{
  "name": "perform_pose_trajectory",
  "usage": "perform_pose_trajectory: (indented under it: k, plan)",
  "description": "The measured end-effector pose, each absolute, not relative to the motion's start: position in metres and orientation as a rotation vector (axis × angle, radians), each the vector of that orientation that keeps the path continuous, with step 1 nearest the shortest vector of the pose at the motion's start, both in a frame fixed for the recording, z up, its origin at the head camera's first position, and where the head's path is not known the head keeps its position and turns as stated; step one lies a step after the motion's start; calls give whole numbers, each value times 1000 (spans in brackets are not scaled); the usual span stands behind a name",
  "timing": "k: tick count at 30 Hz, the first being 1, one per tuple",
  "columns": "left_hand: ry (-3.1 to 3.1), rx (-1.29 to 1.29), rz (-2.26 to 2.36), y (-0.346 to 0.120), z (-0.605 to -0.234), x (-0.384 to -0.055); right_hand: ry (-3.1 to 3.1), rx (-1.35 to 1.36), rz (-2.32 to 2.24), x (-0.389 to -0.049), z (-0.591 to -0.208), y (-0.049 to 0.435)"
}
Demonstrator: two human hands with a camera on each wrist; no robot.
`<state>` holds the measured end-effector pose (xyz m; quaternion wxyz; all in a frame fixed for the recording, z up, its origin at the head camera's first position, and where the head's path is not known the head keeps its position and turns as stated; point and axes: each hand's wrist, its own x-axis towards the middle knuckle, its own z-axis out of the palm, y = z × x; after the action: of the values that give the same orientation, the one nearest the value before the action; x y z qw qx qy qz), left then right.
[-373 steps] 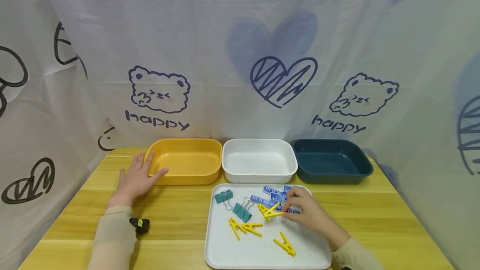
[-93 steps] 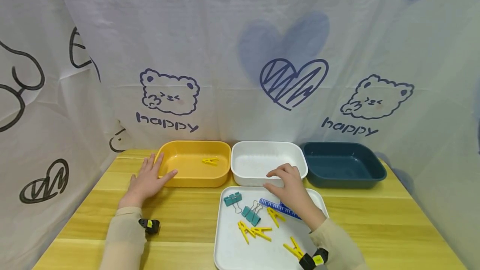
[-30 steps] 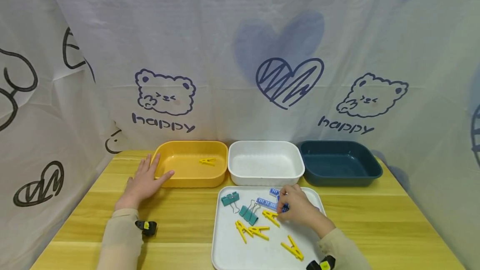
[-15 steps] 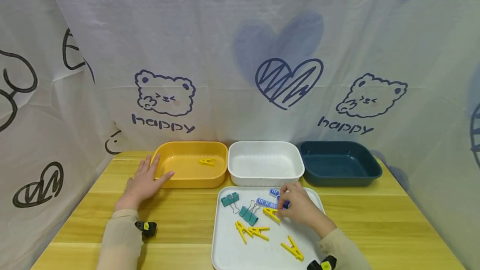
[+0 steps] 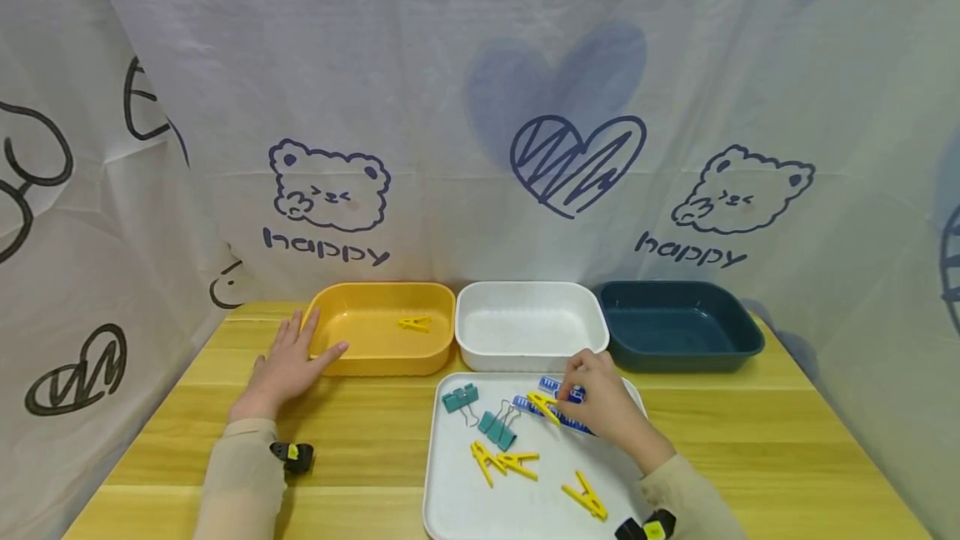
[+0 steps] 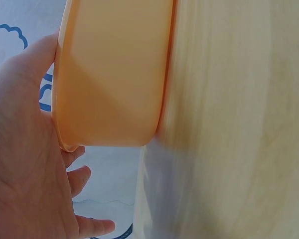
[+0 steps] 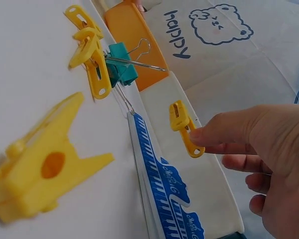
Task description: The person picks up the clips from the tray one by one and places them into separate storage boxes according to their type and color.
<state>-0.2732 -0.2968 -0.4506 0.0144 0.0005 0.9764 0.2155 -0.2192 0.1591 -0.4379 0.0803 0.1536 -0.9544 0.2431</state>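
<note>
My right hand (image 5: 603,398) pinches a yellow clothespin (image 5: 543,408) between thumb and fingertips, raised above the blue pieces with a piano-key print (image 5: 532,405) on the white tray (image 5: 457,507). The right wrist view shows that clothespin (image 7: 184,127) held at one end, apart from the tray. My left hand (image 5: 285,373) rests on the left side of the yellow bin (image 5: 375,363), its fingers spread and thumb along the front. Inside that bin lies one yellow clothespin (image 5: 415,323). On the tray are more yellow clothespins (image 5: 585,497) and two teal binder clips (image 5: 497,432).
A white bin (image 5: 532,361) and a dark blue bin (image 5: 682,357) stand in a row to the right of the yellow one. Behind them hangs a printed cloth (image 5: 450,232). The wooden table (image 5: 360,457) lies under everything.
One clothespin went from the tray into the yellow bin. My right hand came back to the tray, took hold of another and has just lifted it. My left hand stays at the bin.
</note>
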Motion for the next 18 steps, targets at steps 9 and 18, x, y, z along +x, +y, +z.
perform_pose_trajectory:
  k: [9, 18]
  plan:
    - [3041, 9, 667, -295, -448, -271, -2760, 434, 792, -223, -433, 154]
    - [3040, 7, 670, -295, -449, -272, -2718, 455, 831, -230, -420, 136]
